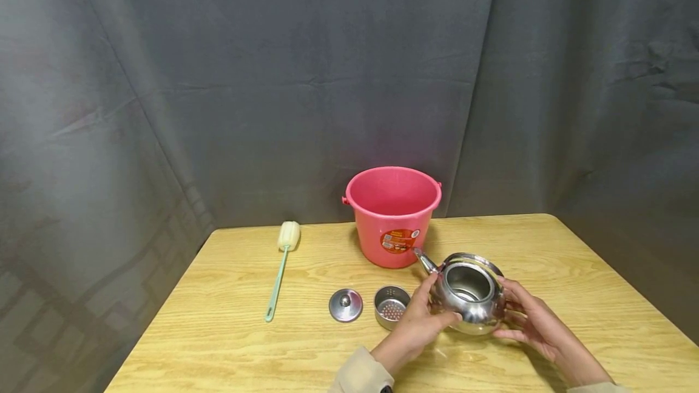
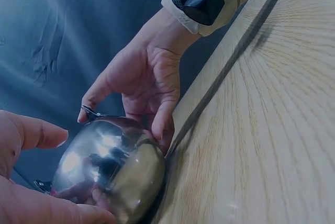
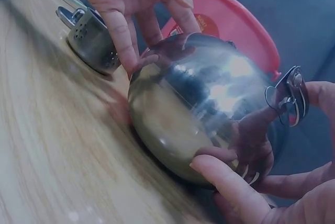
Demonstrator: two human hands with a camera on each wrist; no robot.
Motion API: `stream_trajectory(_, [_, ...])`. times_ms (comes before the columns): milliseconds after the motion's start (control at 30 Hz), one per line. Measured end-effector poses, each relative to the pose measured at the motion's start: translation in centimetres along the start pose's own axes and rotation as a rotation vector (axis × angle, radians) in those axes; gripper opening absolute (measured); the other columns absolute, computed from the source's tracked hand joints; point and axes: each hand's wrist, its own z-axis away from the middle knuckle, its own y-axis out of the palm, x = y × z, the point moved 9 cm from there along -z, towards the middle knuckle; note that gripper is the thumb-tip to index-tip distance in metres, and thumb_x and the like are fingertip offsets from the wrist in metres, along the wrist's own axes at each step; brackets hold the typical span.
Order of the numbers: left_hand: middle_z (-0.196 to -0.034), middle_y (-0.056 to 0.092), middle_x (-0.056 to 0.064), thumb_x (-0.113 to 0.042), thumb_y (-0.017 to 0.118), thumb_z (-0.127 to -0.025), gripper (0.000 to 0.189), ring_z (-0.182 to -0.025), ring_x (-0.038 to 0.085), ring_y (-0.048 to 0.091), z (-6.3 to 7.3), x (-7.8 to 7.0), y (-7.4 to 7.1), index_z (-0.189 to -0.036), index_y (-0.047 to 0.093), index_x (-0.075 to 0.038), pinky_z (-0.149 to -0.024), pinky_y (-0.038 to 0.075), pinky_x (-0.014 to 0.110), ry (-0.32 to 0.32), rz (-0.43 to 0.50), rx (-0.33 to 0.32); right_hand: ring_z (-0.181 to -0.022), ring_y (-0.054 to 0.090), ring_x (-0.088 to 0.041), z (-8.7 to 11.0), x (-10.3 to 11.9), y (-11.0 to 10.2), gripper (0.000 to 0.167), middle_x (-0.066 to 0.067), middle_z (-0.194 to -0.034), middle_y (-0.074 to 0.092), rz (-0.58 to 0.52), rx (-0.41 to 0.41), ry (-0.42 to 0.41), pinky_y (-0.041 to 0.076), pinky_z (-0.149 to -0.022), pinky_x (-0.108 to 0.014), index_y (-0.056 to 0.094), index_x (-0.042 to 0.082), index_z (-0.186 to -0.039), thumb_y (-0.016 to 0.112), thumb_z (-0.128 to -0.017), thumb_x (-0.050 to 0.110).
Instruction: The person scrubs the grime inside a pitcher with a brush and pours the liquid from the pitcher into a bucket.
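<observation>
A shiny steel teapot (image 1: pixel 474 315) is held between both hands, close over the wooden table. Its mouth has no lid on and faces up, the metal handle (image 1: pixel 469 256) lies behind the opening, and its spout (image 1: pixel 426 261) points to the back left. My left hand (image 1: pixel 416 324) grips the spout side, thumb across the front of the belly. From the other side my right hand (image 1: pixel 534 323) holds the body; in the right wrist view its thumb (image 3: pixel 225 182) presses low on the belly, with a finger near the handle's hinge (image 3: pixel 293 90).
Behind the teapot stands a pink bucket (image 1: pixel 371 238). Left of my left hand sit a perforated steel strainer cup (image 1: pixel 391 310) and a round knobbed lid (image 1: pixel 338 312). Farther left lies a sponge brush (image 1: pixel 288 236) with a green handle. Grey curtains (image 1: pixel 306 77) hang behind the table (image 1: pixel 218 332).
</observation>
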Motion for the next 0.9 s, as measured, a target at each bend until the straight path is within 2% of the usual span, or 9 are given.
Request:
stream_trajectory(100, [-0.130, 0.039, 0.012, 0.013, 0.067, -0.070, 0.085, -0.096, 0.023, 0.051, -0.02, 0.17, 0.11, -0.147, 0.034, -0.003, -0.080, 0.048, 0.029, -0.007, 0.011, 0.006, -0.111, 0.052, -0.032, 0.13, -0.11, 0.06, 0.077, -0.035, -0.136, 0.026, 0.025, 0.002, 0.013, 0.051, -0.084, -0.049, 0.022, -0.016, -0.140, 0.038, -0.100, 0.047])
stream_trajectory(333, [-0.132, 0.039, 0.013, 0.012, 0.066, -0.069, 0.085, -0.096, 0.023, 0.051, -0.01, 0.39, 0.24, -0.147, 0.036, -0.006, -0.082, 0.048, 0.030, -0.016, 0.022, 0.009, -0.117, 0.048, -0.038, 0.17, -0.34, -0.05, 0.081, -0.040, -0.141, 0.019, 0.037, -0.005, 0.018, 0.052, -0.084, -0.048, 0.013, -0.015, -0.144, 0.037, -0.100, 0.049])
stream_trajectory(567, [-0.139, 0.035, 0.016, 0.012, 0.066, -0.069, 0.086, -0.096, 0.023, 0.051, 0.08, 0.54, 0.11, -0.148, 0.034, -0.004, -0.081, 0.047, 0.030, -0.019, 0.028, -0.004, -0.126, 0.037, -0.049, 0.07, -0.68, 0.07, 0.083, -0.042, -0.143, 0.016, 0.040, -0.016, 0.020, 0.052, -0.084, -0.048, 0.011, -0.015, -0.145, 0.035, -0.100, 0.050])
stream_trajectory(700, [-0.137, 0.037, 0.016, 0.012, 0.066, -0.068, 0.086, -0.096, 0.023, 0.051, 0.05, 0.59, -0.25, -0.147, 0.036, -0.005, -0.082, 0.047, 0.030, -0.026, 0.019, -0.018, -0.130, 0.028, -0.053, -0.22, -0.65, 0.37, 0.084, -0.041, -0.144, 0.014, 0.050, -0.011, 0.019, 0.052, -0.084, -0.047, 0.010, -0.016, -0.145, 0.034, -0.100, 0.051])
stream_trajectory(767, [-0.134, 0.039, 0.015, 0.011, 0.067, -0.068, 0.085, -0.097, 0.024, 0.051, 0.06, 0.52, -0.32, -0.146, 0.037, -0.005, -0.085, 0.047, 0.033, -0.026, 0.015, -0.016, -0.129, 0.031, -0.052, -0.27, -0.59, 0.39, 0.084, -0.041, -0.144, 0.015, 0.052, -0.017, 0.021, 0.052, -0.084, -0.047, 0.011, -0.016, -0.144, 0.035, -0.100, 0.051])
stream_trajectory(833, [-0.136, 0.039, 0.015, 0.009, 0.068, -0.069, 0.084, -0.106, 0.028, 0.050, 0.21, 0.25, -0.37, -0.146, 0.038, -0.006, -0.092, 0.046, 0.039, -0.026, -0.008, -0.006, -0.128, 0.034, -0.051, -0.21, -0.43, 0.28, 0.085, -0.041, -0.143, 0.018, 0.067, -0.024, 0.018, 0.052, -0.084, -0.046, 0.013, -0.017, -0.144, 0.034, -0.100, 0.052])
stream_trajectory(900, [-0.139, 0.039, 0.015, 0.004, 0.070, -0.071, 0.083, -0.118, 0.032, 0.045, 0.53, -0.38, -0.52, -0.146, 0.038, -0.008, -0.100, 0.039, 0.047, -0.019, -0.097, 0.011, -0.123, 0.042, -0.046, -0.08, -0.17, -0.06, 0.086, -0.039, -0.142, 0.023, 0.089, -0.042, 0.020, 0.053, -0.084, -0.045, 0.015, -0.016, -0.145, 0.033, -0.099, 0.055])
